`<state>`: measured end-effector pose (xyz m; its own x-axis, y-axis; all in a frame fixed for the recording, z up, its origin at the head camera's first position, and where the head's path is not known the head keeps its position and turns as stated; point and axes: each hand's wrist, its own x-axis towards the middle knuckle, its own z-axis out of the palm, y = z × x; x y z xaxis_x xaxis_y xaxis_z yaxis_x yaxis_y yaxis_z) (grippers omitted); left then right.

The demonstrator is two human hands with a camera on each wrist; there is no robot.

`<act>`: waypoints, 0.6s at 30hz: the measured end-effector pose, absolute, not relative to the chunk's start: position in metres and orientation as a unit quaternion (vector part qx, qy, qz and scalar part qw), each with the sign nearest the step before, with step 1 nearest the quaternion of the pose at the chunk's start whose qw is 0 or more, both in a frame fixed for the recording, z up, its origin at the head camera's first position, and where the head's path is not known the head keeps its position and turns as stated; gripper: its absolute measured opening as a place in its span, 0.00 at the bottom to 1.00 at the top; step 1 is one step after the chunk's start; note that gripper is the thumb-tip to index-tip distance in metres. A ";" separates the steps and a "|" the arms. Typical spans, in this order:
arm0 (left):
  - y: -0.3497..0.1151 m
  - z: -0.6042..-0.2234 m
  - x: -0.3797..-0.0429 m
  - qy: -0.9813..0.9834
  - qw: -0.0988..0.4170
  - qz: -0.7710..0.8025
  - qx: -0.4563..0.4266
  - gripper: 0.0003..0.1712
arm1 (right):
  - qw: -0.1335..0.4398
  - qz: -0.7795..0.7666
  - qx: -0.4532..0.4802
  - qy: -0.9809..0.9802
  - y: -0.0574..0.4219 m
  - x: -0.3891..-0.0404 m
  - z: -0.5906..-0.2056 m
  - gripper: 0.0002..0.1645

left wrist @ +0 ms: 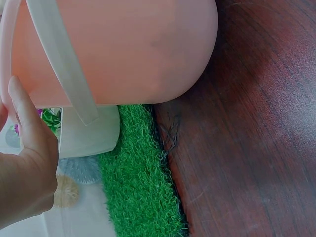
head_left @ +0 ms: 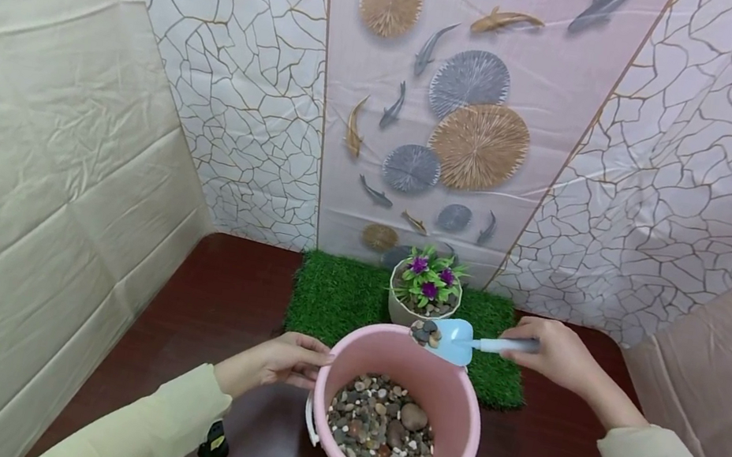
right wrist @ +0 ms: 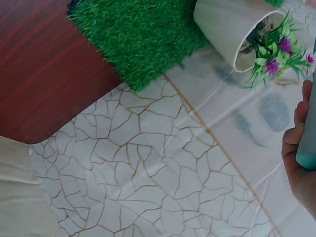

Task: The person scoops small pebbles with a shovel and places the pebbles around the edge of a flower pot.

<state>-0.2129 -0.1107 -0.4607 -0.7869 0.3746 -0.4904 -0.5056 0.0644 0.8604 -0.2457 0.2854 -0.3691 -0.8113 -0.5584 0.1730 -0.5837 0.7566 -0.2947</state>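
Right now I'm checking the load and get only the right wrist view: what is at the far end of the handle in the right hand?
Observer: A blue scoop with a small pile of stones on its front part; the head view shows it.
Operator: Thanks. And what is the left hand doing?
Observer: It holds the rim of a pink bucket.
Operator: What is inside that bucket?
Observer: Loose pebbles of mixed colours, covering the bottom.
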 end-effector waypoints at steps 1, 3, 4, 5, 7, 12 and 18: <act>-0.111 -0.460 -0.213 0.654 0.323 0.682 -0.050 0.16 | 0.039 0.169 0.301 -0.938 0.287 -0.247 -0.369 0.08; -0.111 -0.459 -0.212 0.654 0.323 0.682 -0.051 0.16 | 0.042 0.168 0.295 -0.940 0.290 -0.248 -0.370 0.08; -0.111 -0.459 -0.212 0.654 0.323 0.682 -0.051 0.16 | 0.040 0.167 0.290 -0.941 0.291 -0.249 -0.370 0.08; -0.111 -0.460 -0.212 0.654 0.324 0.682 -0.050 0.16 | 0.039 0.167 0.288 -0.942 0.292 -0.250 -0.370 0.08; -0.111 -0.460 -0.213 0.654 0.324 0.682 -0.050 0.17 | 0.035 0.165 0.280 -0.945 0.294 -0.252 -0.370 0.09; -0.112 -0.461 -0.213 0.653 0.325 0.683 -0.041 0.19 | 0.018 0.165 0.258 -0.952 0.302 -0.259 -0.373 0.11; -0.114 -0.462 -0.214 0.647 0.326 0.689 -0.028 0.18 | 0.009 0.169 0.235 -0.957 0.311 -0.267 -0.378 0.10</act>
